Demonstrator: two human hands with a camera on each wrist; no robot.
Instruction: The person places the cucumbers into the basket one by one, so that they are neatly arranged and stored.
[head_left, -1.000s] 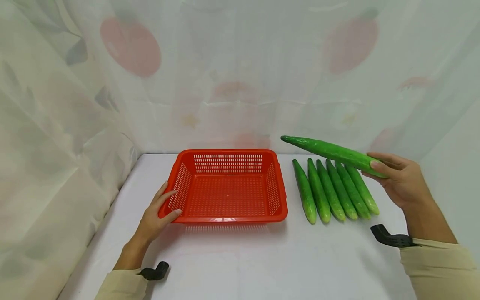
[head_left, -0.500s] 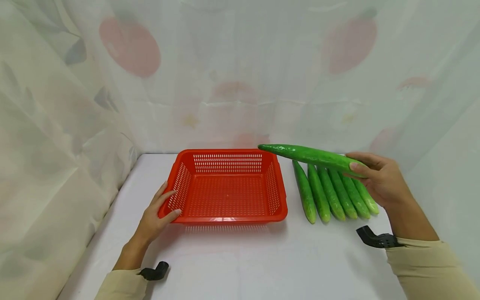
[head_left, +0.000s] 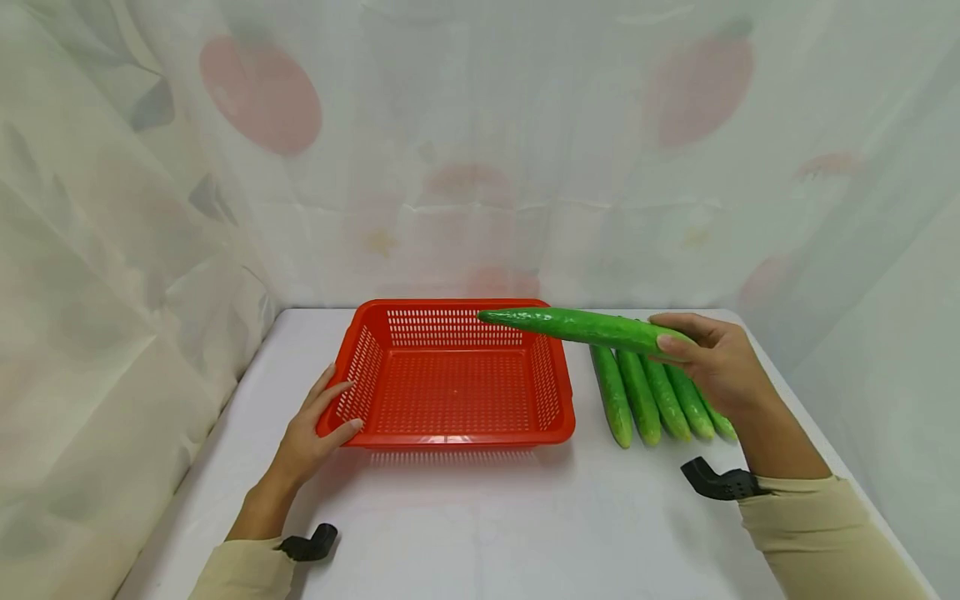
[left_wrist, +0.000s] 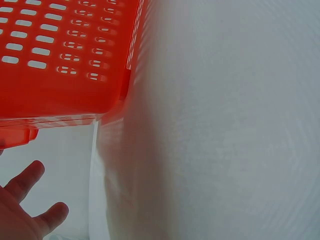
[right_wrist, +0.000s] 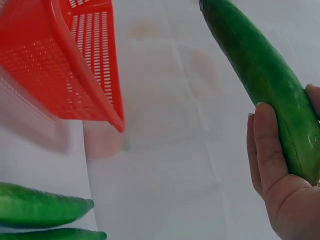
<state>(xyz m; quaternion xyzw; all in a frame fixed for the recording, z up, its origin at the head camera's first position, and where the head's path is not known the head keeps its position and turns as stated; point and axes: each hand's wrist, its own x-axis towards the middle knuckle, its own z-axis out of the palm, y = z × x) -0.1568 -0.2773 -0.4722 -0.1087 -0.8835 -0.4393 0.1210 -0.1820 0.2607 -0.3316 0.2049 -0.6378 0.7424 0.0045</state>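
A long green cucumber [head_left: 585, 328] is held by my right hand [head_left: 712, 358] at its thick end, fingers and thumb around it. Its narrow tip reaches leftward over the back right part of a red plastic basket [head_left: 450, 439]. The right wrist view shows the held cucumber [right_wrist: 265, 75] apart from the basket [right_wrist: 75, 65]. My left hand [head_left: 307, 437] rests on the basket's left rim with fingers spread, thumb and one finger reaching over the edge. In the left wrist view two straight fingers [left_wrist: 27, 179] show outside the basket [left_wrist: 60, 90].
Several cucumbers [head_left: 637, 396] lie side by side on the white table [head_left: 487, 525], right of the basket and partly under the held one. A pale curtain [head_left: 465, 150] printed with fruit hangs behind. Another hanging sheet [head_left: 112, 292] borders the left side.
My right hand has carried the cucumber leftward and slightly down, from above the row at right until its tip is over the basket. The left hand and basket have stayed put.
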